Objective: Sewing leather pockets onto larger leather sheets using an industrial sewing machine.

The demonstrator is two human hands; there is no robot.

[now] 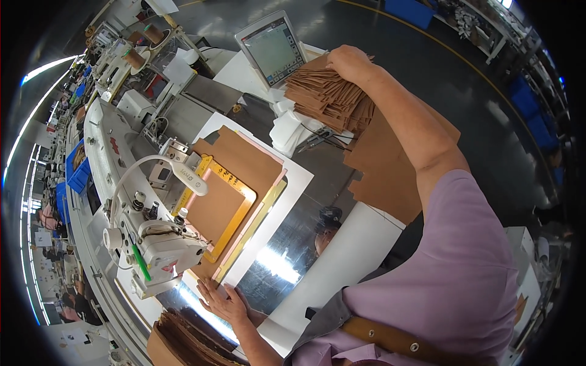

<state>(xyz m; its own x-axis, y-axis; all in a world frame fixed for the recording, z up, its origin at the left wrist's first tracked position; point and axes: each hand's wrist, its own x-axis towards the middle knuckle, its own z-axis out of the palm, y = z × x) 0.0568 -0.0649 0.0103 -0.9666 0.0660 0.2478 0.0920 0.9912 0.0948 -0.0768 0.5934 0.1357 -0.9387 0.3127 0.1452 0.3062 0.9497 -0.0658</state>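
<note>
A brown sheet (239, 146), leather-like, lies under a yellow frame (249, 198) on the sewing machine's (165, 253) work plate. Near the frame's lower end, my left hand (227, 306) rests flat with its fingers apart, close to the sheet's near edge. My right arm reaches far across to a thick stack of brown pieces (329, 91). There my right hand (351, 62) is bent with its fingers closed at the stack's far edge, seemingly on a brown piece; its fingertips are partly hidden.
A tablet-like screen (271, 52) stands beside the stack. Larger brown sheets (390, 165) hang below it. A white lamp (188, 177) on a bent neck hangs over the frame. More brown pieces (183, 341) sit at the lower left. Thread cones (134, 59) stand behind the machine.
</note>
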